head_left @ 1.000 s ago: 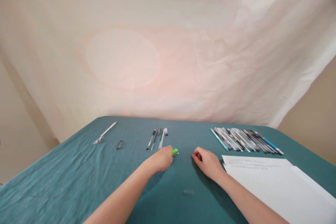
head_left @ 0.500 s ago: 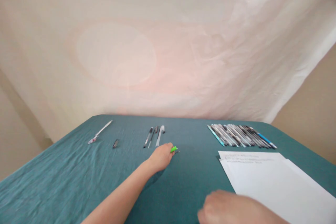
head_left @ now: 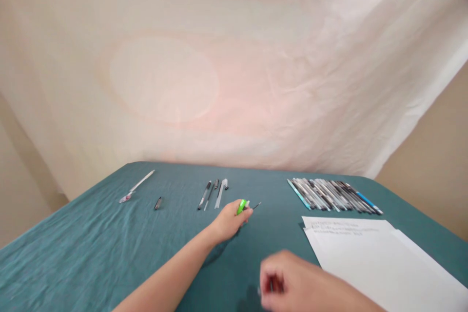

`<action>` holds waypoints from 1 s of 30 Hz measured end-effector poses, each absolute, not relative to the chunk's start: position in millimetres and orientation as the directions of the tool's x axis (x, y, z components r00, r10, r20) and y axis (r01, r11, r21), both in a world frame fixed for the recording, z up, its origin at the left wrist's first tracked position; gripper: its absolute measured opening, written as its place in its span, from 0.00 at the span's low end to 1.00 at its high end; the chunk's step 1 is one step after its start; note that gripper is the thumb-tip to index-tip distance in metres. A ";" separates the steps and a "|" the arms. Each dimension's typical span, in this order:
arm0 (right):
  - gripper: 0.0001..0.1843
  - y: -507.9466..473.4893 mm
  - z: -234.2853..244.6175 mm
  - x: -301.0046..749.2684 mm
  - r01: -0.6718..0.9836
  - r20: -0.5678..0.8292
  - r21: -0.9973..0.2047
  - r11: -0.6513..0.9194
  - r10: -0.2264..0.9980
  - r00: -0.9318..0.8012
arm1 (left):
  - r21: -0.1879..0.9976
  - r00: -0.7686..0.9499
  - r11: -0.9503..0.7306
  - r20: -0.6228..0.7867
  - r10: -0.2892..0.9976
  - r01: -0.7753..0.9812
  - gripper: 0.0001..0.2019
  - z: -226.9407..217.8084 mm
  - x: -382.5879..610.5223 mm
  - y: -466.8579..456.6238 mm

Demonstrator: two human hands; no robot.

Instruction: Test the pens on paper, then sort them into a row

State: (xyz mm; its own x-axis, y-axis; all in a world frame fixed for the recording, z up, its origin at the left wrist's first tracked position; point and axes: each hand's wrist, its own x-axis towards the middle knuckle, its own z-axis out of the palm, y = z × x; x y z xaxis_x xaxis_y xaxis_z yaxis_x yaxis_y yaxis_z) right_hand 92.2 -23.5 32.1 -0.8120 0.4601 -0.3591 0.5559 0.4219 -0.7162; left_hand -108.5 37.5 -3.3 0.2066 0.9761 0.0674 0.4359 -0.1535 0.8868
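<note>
My left hand (head_left: 232, 219), above the middle of the table, is closed around pen parts. A bright green pen piece (head_left: 242, 206) and a whitish tip poke out between the fingers. A thin dark rod like a pen refill (head_left: 257, 205) juts out to the right of it. Nearer to me, my right hand (head_left: 287, 278) is curled with its fingers bent inward, slightly blurred. A tiny pale speck shows by its fingertips, too small to name. Just beyond my left hand lie a black-capped pen (head_left: 204, 196), a refill (head_left: 209, 197) and a clear pen barrel (head_left: 220, 195).
A row of several pens (head_left: 329, 195) lies at the back right. Below it are overlapping sheets of white paper (head_left: 369, 253) with handwriting at the top. To the left are a white pen (head_left: 142, 180) and a small dark cap (head_left: 158, 203). Green cloth (head_left: 91, 253) covers the table.
My left hand has turned and lifted slightly, showing more of the green piece and the thin rod. My right hand has moved left and its curled fingers now show.
</note>
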 end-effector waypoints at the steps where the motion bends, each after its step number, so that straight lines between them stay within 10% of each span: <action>1: 0.07 -4.4 29.3 89.3 0.502 -0.293 -0.828 0.249 0.571 -0.767 | 0.944 0.184 -0.086 0.028 0.983 0.318 0.14 -5.2 -105.6 38.2; 6: 0.14 66.8 2.8 76.2 -0.011 -0.157 -0.982 -0.187 0.852 -0.500 | 0.982 0.093 0.137 -0.126 0.988 -0.130 0.17 -15.8 -98.8 40.3; 11: 0.16 80.6 -24.6 66.1 -0.089 -0.104 -0.984 -0.154 0.902 -0.418 | 0.949 0.070 0.157 -0.143 0.987 -0.274 0.18 -18.9 -100.4 40.2; 30: 0.15 79.6 12.5 81.9 -0.299 0.173 -0.943 0.147 0.983 -0.065 | 0.996 0.265 -0.057 0.039 0.963 0.062 0.18 -19.8 -86.4 33.3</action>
